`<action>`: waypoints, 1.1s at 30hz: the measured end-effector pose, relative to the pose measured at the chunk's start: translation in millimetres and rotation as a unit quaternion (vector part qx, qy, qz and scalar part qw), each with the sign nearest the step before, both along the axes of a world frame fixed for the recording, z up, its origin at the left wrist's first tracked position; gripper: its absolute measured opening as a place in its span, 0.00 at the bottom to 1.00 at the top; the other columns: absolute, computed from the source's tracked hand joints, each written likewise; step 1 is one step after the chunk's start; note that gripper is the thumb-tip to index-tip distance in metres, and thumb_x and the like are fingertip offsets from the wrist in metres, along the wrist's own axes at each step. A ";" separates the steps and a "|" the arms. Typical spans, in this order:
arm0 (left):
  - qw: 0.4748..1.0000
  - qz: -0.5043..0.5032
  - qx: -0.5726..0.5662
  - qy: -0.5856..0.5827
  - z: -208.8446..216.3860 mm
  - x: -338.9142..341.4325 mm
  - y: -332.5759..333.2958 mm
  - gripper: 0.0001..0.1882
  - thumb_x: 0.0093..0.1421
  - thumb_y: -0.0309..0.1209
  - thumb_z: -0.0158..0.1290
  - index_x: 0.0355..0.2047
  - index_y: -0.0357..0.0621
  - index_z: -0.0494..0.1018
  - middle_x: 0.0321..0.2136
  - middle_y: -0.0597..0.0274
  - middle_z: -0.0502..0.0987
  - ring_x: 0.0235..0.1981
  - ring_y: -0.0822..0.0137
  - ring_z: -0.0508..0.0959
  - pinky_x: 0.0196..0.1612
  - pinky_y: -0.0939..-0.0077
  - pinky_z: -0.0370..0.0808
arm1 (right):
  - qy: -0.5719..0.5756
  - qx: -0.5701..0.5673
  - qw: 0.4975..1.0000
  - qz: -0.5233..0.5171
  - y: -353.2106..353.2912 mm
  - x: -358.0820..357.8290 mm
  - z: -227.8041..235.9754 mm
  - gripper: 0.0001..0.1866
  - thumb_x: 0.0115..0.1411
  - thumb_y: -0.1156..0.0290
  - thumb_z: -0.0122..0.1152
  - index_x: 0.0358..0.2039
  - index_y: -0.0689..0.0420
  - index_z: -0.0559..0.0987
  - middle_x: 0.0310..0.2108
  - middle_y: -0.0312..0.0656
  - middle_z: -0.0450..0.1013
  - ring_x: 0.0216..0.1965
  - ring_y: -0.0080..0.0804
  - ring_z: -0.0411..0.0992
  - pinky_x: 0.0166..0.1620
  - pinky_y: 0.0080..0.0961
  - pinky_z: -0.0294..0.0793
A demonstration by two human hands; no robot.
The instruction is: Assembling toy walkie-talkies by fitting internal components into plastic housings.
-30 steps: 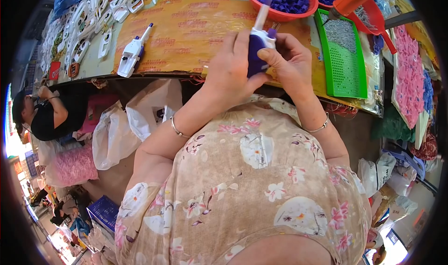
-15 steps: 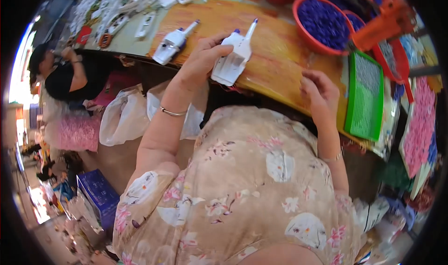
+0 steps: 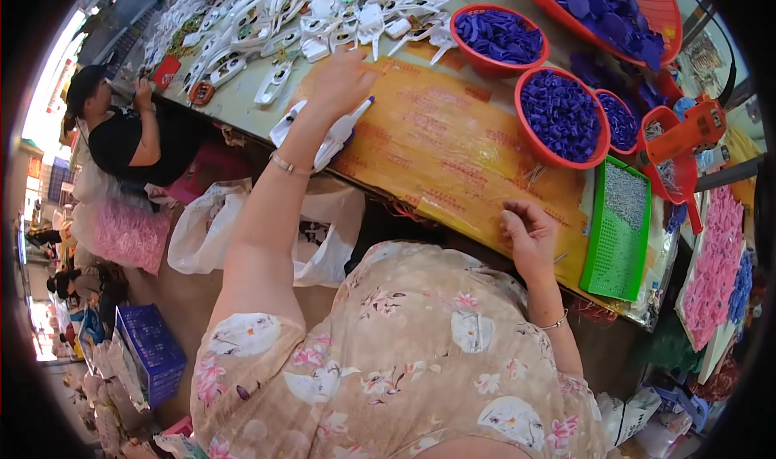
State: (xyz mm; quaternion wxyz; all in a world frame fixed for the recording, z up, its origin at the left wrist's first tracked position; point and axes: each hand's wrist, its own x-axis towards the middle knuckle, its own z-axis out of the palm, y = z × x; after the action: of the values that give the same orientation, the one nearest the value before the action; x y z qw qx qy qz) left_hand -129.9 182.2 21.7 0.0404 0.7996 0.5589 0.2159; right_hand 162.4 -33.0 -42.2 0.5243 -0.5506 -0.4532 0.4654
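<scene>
My left hand [image 3: 343, 83] is stretched over the table's far left, at the near edge of a pile of white plastic housings [image 3: 372, 23]. Its back faces me, and what its fingers do is hidden. Beneath that wrist lie two white handle-shaped pieces, one of them a white piece with a purple tip [image 3: 343, 133], partly covered by my arm. My right hand [image 3: 531, 237] is above the table's near edge with fingers curled in. Whether anything small is inside them cannot be seen. Thin metal pins [image 3: 534, 174] lie on the yellow-covered tabletop [image 3: 436, 144] beyond it.
Red baskets of purple parts [image 3: 564, 120] stand at the back right. A green tray [image 3: 618, 257] of small metal pieces is right of my right hand, with an orange tool [image 3: 683, 136] above it. Another person [image 3: 133, 136] sits at the left; plastic bags [image 3: 210, 225] hang below the edge.
My left hand has let go of the white housing, which now lies beside the other one, and has moved to the pile. My right hand stays near the table edge, fingers curled.
</scene>
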 end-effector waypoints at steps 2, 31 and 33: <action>0.998 -0.041 -0.054 0.011 -8.0 20.4 36.8 0.27 0.51 0.40 0.54 0.48 0.35 0.69 0.41 0.40 0.71 0.45 0.45 0.72 0.49 0.61 0.68 | -0.016 0.004 1.000 -0.001 -0.4 -2.8 3.5 0.08 0.57 0.75 0.57 0.37 0.63 0.76 0.24 0.31 0.71 0.22 0.12 0.65 0.25 0.10 0.66; 0.947 -0.315 0.001 -0.067 -22.6 18.4 -77.9 0.15 0.41 0.17 0.50 0.34 0.37 0.69 0.37 0.49 0.69 0.39 0.49 0.72 0.41 0.66 0.71 | -0.031 0.005 0.999 0.035 -0.5 0.2 -2.6 0.08 0.57 0.75 0.57 0.37 0.62 0.76 0.25 0.28 0.70 0.24 0.11 0.64 0.27 0.10 0.63; 0.916 -0.393 -0.011 -0.076 -30.8 28.0 -90.4 0.18 0.38 0.15 0.52 0.33 0.37 0.69 0.38 0.51 0.68 0.40 0.50 0.72 0.41 0.65 0.72 | -0.025 0.013 1.000 0.009 -0.9 -1.3 -0.2 0.08 0.57 0.75 0.57 0.37 0.62 0.76 0.25 0.28 0.70 0.24 0.11 0.64 0.27 0.10 0.63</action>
State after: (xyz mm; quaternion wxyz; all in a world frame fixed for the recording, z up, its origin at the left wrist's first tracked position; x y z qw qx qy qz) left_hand -101.9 91.8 -9.1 0.1733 0.9354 0.1969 0.2369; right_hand 161.1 -33.9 -42.4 0.5157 -0.5513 -0.4769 0.4502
